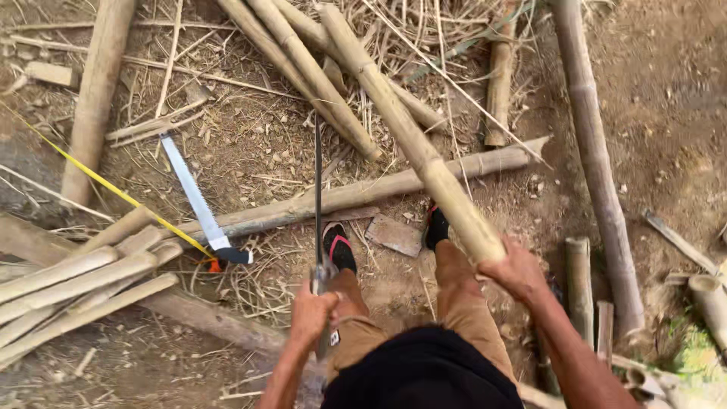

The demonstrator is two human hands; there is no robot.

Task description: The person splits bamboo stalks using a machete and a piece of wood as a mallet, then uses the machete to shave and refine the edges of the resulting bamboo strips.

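**Both hands loaded: blade left, bamboo pole right**

Left hand [312, 312] is wrapped tight around the handle of a long thin blade [318, 197], seen edge-on and pointing away from the person over the ground. Right hand [516, 270] is clenched on the near end of a long bamboo pole [409, 136]; the pole runs up and to the left, its far end over the pile of other bamboo poles [303, 68]. Blade and held pole are apart, no contact visible.

Feet in dark sandals [339, 248] stand on bare dirt, just behind a pole lying crosswise [363, 193]. A hand saw [198, 203] with a dark handle lies on the ground to the left, beside a yellow tape [106, 185] stretched diagonally. Stack of split bamboo pieces [76, 284] at far left. Another long pole [594, 159] lies to the right, short cut stubs [579, 280] near it.
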